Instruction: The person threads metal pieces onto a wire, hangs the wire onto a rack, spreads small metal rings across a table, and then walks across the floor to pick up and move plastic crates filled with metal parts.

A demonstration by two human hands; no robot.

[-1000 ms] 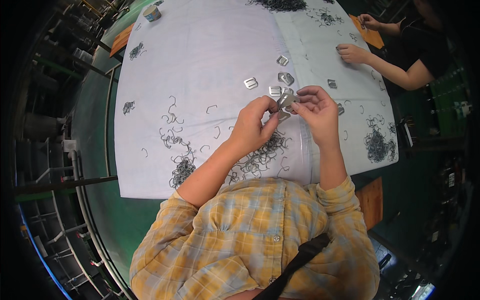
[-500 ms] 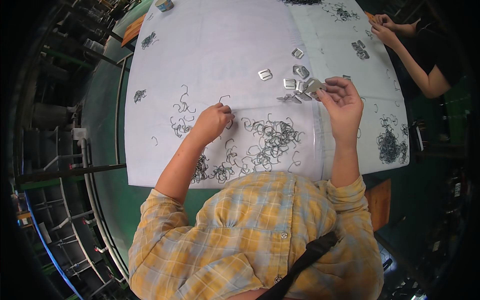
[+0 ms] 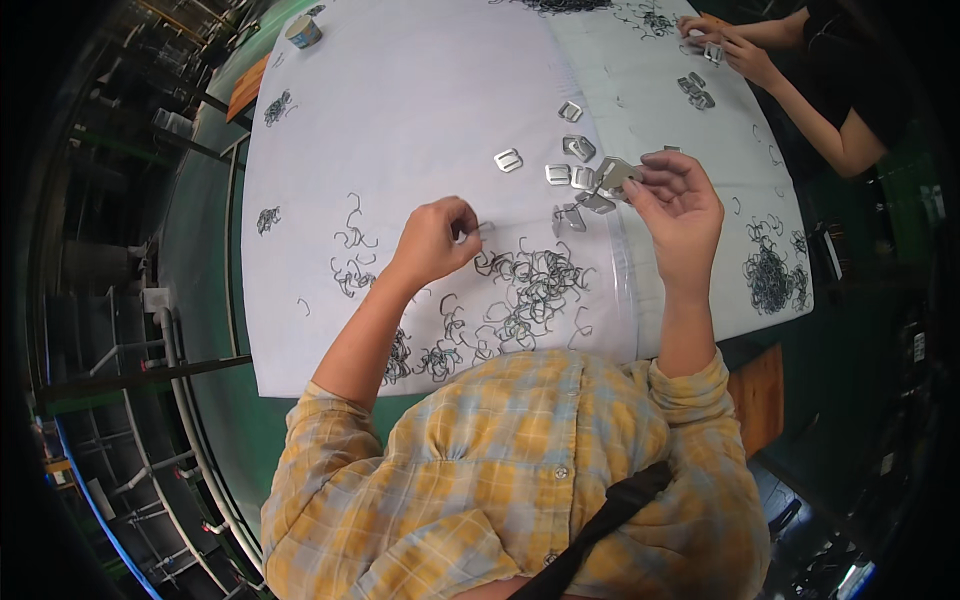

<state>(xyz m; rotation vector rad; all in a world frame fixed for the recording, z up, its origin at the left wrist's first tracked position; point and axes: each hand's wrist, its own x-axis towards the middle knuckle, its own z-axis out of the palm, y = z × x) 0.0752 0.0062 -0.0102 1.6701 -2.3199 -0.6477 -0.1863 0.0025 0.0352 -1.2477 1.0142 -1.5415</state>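
Observation:
My left hand (image 3: 436, 239) is closed, pinching a thin bent wire hook (image 3: 483, 229) just above the white-covered table (image 3: 420, 110). My right hand (image 3: 676, 205) is raised at the right and grips a flat silver metal buckle (image 3: 612, 177) between thumb and fingers. A loose heap of bent wire hooks (image 3: 535, 285) lies between the two hands, close to the table's near edge. Several flat silver buckles (image 3: 565, 175) lie on the cloth just beyond my right hand.
Another person's hands (image 3: 735, 50) work at the far right of the table beside more buckles (image 3: 693, 90). Dark wire piles lie at the right edge (image 3: 768, 275) and far left (image 3: 276, 106). A small cup (image 3: 303, 28) stands far left. Metal racks run along the left.
My left hand left the buckle, reached out to the scattered hooks on the left, and now comes back toward the middle pinching one. My right hand stays raised with the buckle.

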